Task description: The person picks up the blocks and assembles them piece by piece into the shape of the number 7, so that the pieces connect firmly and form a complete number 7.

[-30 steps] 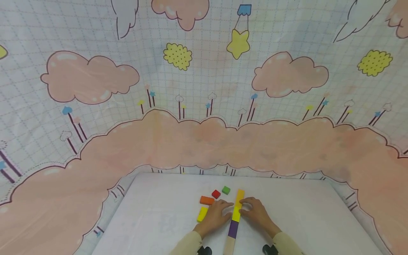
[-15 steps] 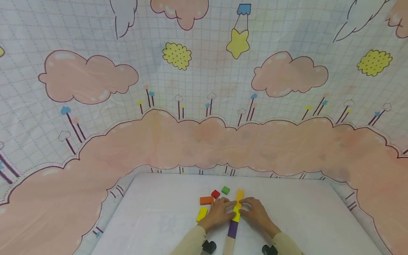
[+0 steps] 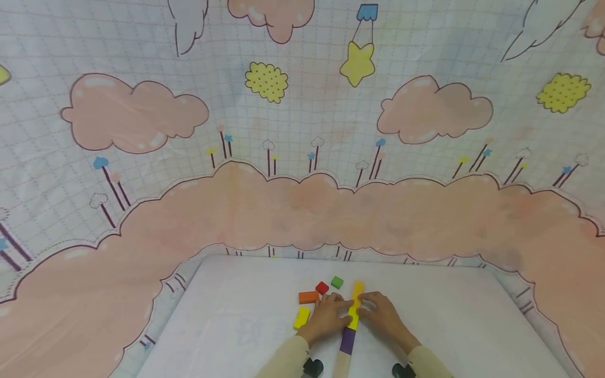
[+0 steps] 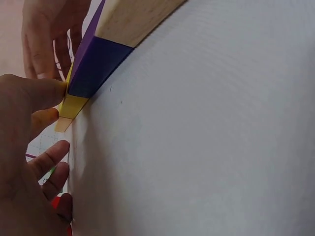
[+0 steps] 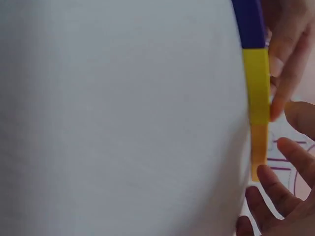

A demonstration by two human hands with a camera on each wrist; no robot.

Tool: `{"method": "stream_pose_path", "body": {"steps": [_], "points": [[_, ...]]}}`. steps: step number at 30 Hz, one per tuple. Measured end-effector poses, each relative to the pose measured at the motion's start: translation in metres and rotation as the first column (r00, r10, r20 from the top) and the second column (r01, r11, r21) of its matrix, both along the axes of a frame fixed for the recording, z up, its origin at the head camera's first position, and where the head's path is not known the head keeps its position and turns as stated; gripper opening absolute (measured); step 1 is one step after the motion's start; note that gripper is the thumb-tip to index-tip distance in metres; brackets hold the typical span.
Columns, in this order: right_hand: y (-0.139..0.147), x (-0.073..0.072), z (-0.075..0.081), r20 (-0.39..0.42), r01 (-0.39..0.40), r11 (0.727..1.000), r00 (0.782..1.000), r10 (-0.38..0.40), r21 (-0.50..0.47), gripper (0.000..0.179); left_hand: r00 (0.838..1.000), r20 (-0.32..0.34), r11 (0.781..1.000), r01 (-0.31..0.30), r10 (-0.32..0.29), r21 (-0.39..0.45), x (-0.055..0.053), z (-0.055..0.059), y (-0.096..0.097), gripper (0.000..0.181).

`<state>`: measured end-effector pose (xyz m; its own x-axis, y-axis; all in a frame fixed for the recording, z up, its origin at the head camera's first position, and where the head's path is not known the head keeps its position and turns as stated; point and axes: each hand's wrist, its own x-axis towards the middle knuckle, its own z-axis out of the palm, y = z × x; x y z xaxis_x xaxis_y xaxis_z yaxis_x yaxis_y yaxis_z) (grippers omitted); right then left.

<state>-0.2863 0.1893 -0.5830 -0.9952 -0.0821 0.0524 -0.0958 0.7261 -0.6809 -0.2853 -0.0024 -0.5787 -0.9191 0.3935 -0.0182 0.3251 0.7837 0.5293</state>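
On the white table, a straight row of blocks runs away from me: plain wood (image 3: 342, 364), purple (image 3: 347, 341), yellow (image 3: 353, 318) and, farthest, orange-yellow (image 5: 259, 152). My left hand (image 3: 326, 316) is at the row's left side, its thumb and index fingertip touching the side near the yellow block. Across from it, my right hand (image 3: 385, 317) has its fingers spread at the right side. In the right wrist view a small gap shows between its thumb and the row; whether any finger touches cannot be told. Neither hand is wrapped round a block.
Left of the row lie a loose yellow block (image 3: 301, 318), an orange block (image 3: 309, 297), a small red block (image 3: 322, 287) and a small green block (image 3: 337, 282). A patterned cloth (image 3: 283, 210) hangs behind the white table (image 3: 236, 315).
My left hand has shifted right and come up against the row, where it stood slightly apart. The right hand and the row look much the same.
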Motion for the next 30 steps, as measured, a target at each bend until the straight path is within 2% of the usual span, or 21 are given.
{"method": "stream_pose_path", "body": {"steps": [3, 7, 10, 13, 22, 26, 30], "points": [[0.004, -0.005, 0.008, 0.029, 0.031, 0.998, 0.999, -0.029, -0.049, 0.035, 1.0, 0.008, 1.0, -0.002, 0.002, -0.006, 0.001, 0.002, 0.001, 0.043], [0.008, -0.02, 0.021, 0.023, 0.043, 0.996, 0.999, -0.041, -0.075, 0.032, 1.0, 0.006, 1.0, -0.005, 0.005, -0.005, 0.002, 0.003, 0.001, 0.043], [0.008, -0.033, 0.029, -0.01, 0.004, 0.999, 1.0, -0.004, -0.054, 0.029, 1.0, -0.005, 1.0, -0.003, 0.003, -0.008, 0.003, 0.003, 0.001, 0.043], [0.006, -0.044, 0.034, 0.006, -0.031, 0.999, 0.999, 0.032, -0.045, 0.029, 1.0, -0.014, 1.0, 0.0, 0.0, -0.017, 0.003, 0.003, 0.001, 0.043], [-0.007, -0.069, 0.038, 0.105, -0.091, 0.996, 0.99, 0.093, -0.016, 0.026, 1.0, 0.012, 1.0, 0.002, -0.002, -0.012, 0.003, 0.004, 0.002, 0.044], [-0.017, -0.073, 0.04, 0.137, -0.111, 0.993, 0.984, 0.116, -0.043, 0.027, 1.0, 0.018, 1.0, -0.004, 0.004, -0.019, 0.002, 0.004, 0.001, 0.043], [-0.026, -0.074, 0.04, 0.175, -0.099, 0.993, 0.979, 0.109, -0.068, 0.026, 1.0, 0.026, 1.0, 0.001, -0.001, -0.019, 0.001, 0.001, 0.0, 0.043]]}}
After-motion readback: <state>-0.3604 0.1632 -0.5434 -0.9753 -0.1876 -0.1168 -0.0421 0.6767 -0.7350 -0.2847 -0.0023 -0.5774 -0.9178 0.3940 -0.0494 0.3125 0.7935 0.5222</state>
